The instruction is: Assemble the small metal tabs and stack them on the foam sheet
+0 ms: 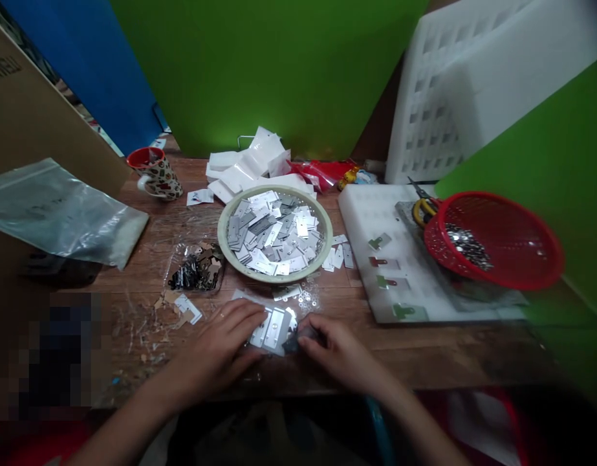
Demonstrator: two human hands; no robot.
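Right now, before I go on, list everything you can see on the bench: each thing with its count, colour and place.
bowl: one, pale green rim, centre, full of silver metal plates
metal plates: a few, silver, near edge, under both hands
small washers: scattered, silver, in front of the bowl
clear bag of dark parts: one, left of the bowl
mug: one, red patterned, back left
plastic bag: one, clear, far left
white packets: a pile, behind the bowl
foam tray: one, white, right, bearing four small clips
red basket: one, far right, holding shiny parts
scissors: one, yellow-handled, beside the basket
left hand: on the plates
right hand: pinching a dark piece
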